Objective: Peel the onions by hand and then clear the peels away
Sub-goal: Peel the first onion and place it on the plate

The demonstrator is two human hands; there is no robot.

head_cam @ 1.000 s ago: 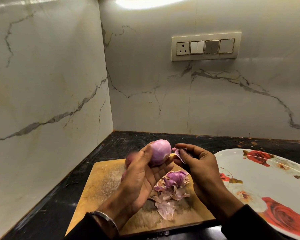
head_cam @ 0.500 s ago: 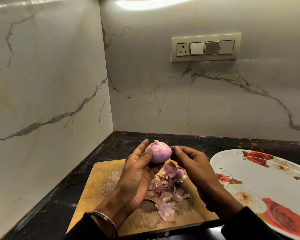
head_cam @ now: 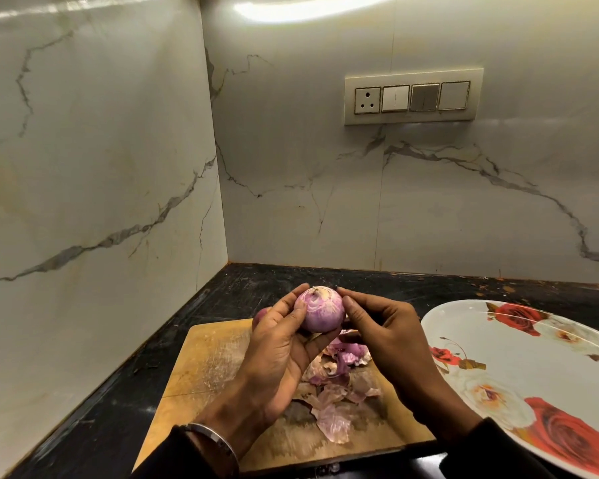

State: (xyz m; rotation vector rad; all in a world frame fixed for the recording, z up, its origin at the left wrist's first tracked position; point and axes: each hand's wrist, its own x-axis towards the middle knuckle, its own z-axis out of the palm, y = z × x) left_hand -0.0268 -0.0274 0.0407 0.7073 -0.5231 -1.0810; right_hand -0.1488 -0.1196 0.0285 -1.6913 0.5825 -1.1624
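Onion [head_cam: 320, 311] in both hands, tip up.

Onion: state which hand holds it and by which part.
The left hand holds the onion, cradling its underside with the thumb on its left side. The right hand touches its upper right side with its fingertips, gripping nothing else visible.

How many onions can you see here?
2: a peeled purple onion held in the left hand, and a reddish onion peeking from behind that hand on the wooden cutting board. Others may be hidden.
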